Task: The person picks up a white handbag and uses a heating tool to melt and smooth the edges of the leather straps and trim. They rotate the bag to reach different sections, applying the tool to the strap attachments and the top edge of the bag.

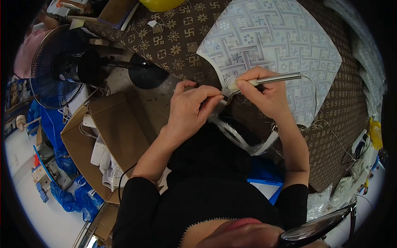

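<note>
My left hand [188, 109] pinches a pale, shiny strap [223, 101] between thumb and forefinger, close to the corner of a white patterned panel [273, 45]. In my right hand [266, 93] is a pen-shaped tool [281, 78] with a silver tube and a pale tip end. A thin cord [315, 89] runs from the tube's back end. The tool's tip points at the strap beside my left fingertips, where white cord or thread is bunched; whether it touches is hidden. A clear band [235, 134] loops below my hands, with a small metal buckle [274, 127] near its right side.
A brown patterned cloth [326, 153] covers the table. An open cardboard box [120, 120] with white items stands left, below a black fan [66, 68]. Plastic-wrapped goods [366, 70] line the right. A yellow object [161, 4] sits at the top; a person in pink [29, 53] is far left.
</note>
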